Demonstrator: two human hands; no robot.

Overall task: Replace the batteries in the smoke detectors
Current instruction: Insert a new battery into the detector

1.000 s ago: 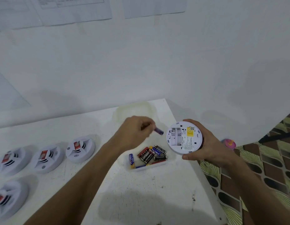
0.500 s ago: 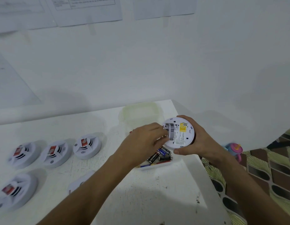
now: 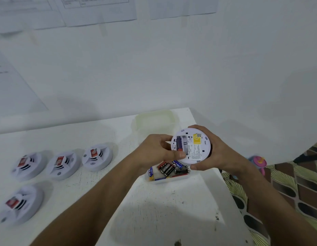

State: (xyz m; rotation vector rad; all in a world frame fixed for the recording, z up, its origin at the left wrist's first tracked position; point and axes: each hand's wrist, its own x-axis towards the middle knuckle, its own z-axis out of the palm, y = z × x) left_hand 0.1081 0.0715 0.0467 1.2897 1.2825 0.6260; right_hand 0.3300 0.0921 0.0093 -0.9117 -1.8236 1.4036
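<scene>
White round plastic detectors [image 3: 97,157], four, red-labelled, on scuffed bench [image 3: 172,201] left of battery tub [image 3: 169,172]. Left hand [image 3: 157,151] curled, thumb pressing open detector [image 3: 191,147] rim. Purple battery [image 3: 179,143] seated in its bay. Tub cells read EVEREADY, PKCELL. Right hand [image 3: 218,153] wraps detector above tub.

Both forearms reach forward, bare. The right hand [image 3: 218,153] cups the smoke detector [image 3: 193,148] from its right side; the left hand [image 3: 154,153] touches its left edge, thumb pressed on its face.
</scene>
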